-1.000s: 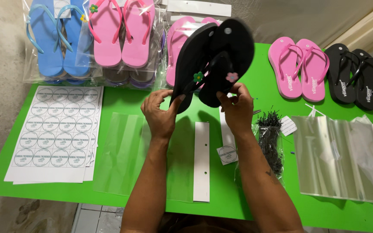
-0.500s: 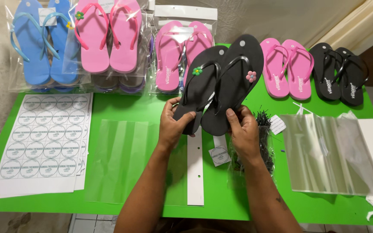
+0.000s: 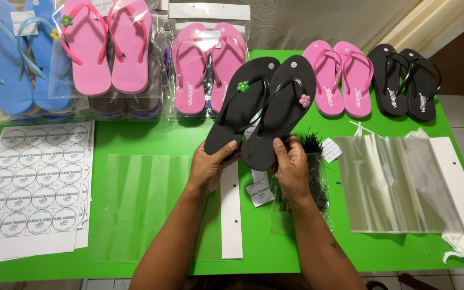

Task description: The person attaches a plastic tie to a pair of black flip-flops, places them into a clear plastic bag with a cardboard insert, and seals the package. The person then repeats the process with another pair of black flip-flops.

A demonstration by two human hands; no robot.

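Two black flip-flops [image 3: 264, 110] are lying side by side, toes pointing toward one o'clock, heels at seven; left hand [image 3: 208, 166] and right hand [image 3: 291, 166] are gripping the heels.

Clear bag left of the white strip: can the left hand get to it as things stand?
Probably yes. The clear bag lies flat on the green table, right beside the left hand, with nothing on top. But that hand is gripping the black flip-flops together with the right hand, so it must let go first.
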